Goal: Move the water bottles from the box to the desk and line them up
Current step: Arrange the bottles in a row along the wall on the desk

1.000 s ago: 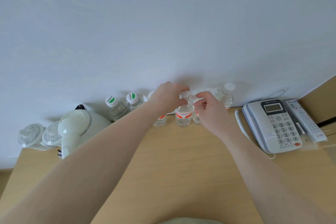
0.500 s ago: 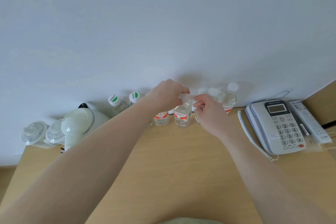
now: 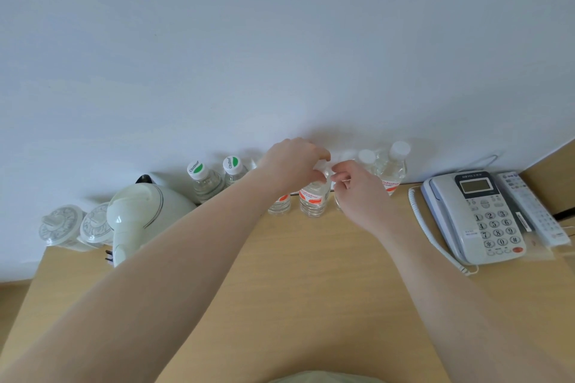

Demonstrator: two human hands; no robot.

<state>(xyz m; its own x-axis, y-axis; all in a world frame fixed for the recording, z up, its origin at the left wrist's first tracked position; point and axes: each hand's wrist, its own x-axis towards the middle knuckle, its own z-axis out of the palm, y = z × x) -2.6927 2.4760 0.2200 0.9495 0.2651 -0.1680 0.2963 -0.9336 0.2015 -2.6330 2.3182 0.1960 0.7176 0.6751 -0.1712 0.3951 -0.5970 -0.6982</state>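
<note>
Several clear water bottles stand in a row on the wooden desk [image 3: 311, 283] against the wall. My left hand [image 3: 291, 163] grips the cap of a red-labelled bottle [image 3: 313, 199] in the middle of the row. My right hand [image 3: 357, 190] curls round the top of the bottle just to its right, which it mostly hides. Another red-labelled bottle [image 3: 392, 166] stands further right, with a white cap [image 3: 366, 156] beside it. Two green-capped bottles [image 3: 205, 179] stand at the left. The box is out of view.
A white electric kettle [image 3: 140, 214] and two lidded cups [image 3: 62, 227] sit at the desk's left end. A grey desk phone [image 3: 479, 214] with a coiled cord and a white remote [image 3: 532, 208] lie at the right.
The view has tilted, so the desk appears a little lower. Both hands stay on the middle bottles' tops; the right hand has closed in nearer the left.
</note>
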